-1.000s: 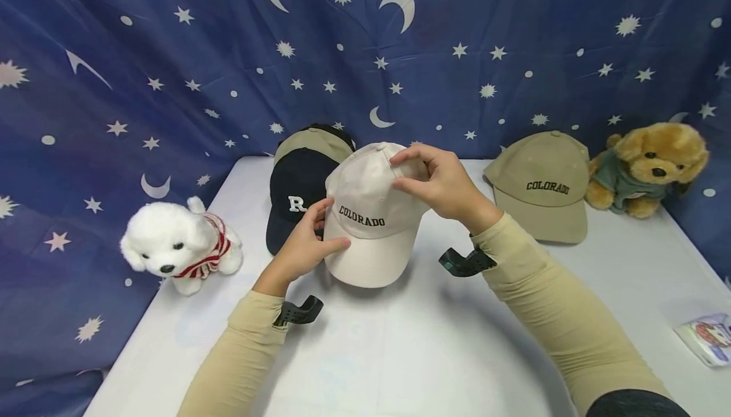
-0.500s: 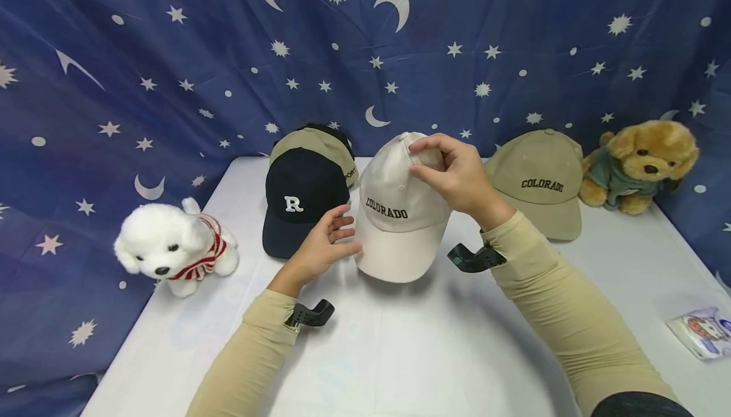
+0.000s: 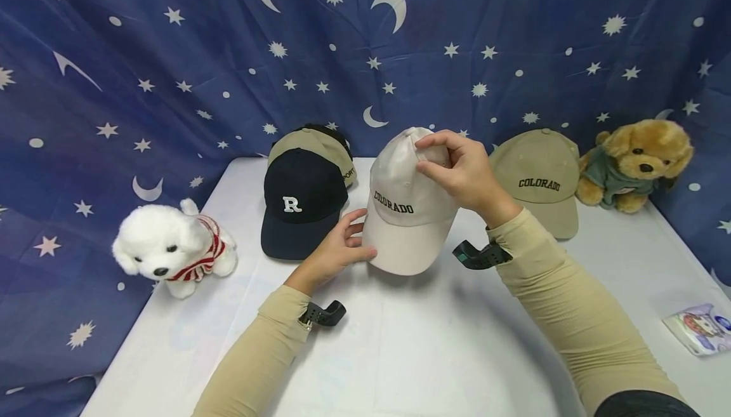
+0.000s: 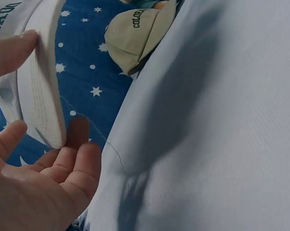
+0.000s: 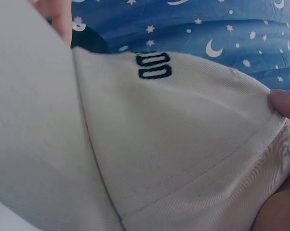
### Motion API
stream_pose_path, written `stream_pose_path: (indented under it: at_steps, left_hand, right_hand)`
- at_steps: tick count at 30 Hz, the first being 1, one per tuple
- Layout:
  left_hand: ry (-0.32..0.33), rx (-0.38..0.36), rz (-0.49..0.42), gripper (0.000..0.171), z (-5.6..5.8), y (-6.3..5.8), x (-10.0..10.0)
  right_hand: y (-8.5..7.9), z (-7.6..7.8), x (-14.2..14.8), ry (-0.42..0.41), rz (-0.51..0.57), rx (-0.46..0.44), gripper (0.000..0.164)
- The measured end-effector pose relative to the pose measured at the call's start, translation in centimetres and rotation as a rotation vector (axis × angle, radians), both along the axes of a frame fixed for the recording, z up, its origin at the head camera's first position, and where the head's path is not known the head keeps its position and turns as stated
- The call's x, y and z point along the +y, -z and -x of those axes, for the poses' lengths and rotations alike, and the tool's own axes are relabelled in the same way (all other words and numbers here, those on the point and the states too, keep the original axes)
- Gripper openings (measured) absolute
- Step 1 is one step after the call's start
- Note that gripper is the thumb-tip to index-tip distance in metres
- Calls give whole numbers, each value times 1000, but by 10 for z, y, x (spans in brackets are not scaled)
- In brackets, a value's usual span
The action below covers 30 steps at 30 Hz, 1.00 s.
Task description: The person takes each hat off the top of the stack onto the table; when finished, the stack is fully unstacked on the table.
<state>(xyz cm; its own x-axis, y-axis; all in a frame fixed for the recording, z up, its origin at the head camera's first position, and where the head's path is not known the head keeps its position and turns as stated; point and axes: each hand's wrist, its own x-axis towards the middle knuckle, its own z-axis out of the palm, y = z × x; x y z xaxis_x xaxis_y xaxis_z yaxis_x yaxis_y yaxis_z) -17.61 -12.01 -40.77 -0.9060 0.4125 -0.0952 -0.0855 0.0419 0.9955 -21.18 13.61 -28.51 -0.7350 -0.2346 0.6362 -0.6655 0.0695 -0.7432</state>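
A white baseball cap [image 3: 407, 242] marked COLORADO is held upright, brim toward me, in the middle of the head view. My right hand [image 3: 465, 172] pinches its crown near the top between thumb and fingers. At the left edge of the brim my left hand [image 3: 331, 252] rests with loosely spread fingers. In the left wrist view the brim [image 4: 41, 91] meets the fingers [image 4: 82, 168] of that hand. Cap cloth [image 5: 183, 134] fills most of the right wrist view, with the right thumb [image 5: 284, 102] on the crown.
Left of the white cap, a navy cap [image 3: 302, 182] with an R stands before a beige cap [image 3: 305, 141]. A khaki COLORADO cap [image 3: 537, 169] and a brown plush dog [image 3: 645, 157] stand right. A white plush dog [image 3: 162, 239] and a small packet [image 3: 699, 328] lie toward opposite sides.
My right hand has carried the white cap rightward and slightly up, away from the navy cap. The left hand has followed along its left side, its fingers loosening from the cap on the way.
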Motion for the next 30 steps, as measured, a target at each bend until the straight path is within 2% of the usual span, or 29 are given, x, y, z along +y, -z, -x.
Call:
stream_pose_path:
  at_steps: [7, 13, 22, 30]
  left_hand:
    - [21, -3, -15, 81, 0, 1, 3]
    - [27, 38, 88, 80, 1, 2, 6]
    - [-12, 34, 224, 78, 5, 10, 14]
    - [-22, 64, 317, 79, 11, 12, 22]
  right_hand:
    - [1, 8, 17, 36, -58, -56, 27]
    - [3, 13, 34, 60, -127, -160, 28]
    - [8, 22, 50, 114, -293, -277, 33]
    - [20, 35, 61, 152, -364, -321, 33]
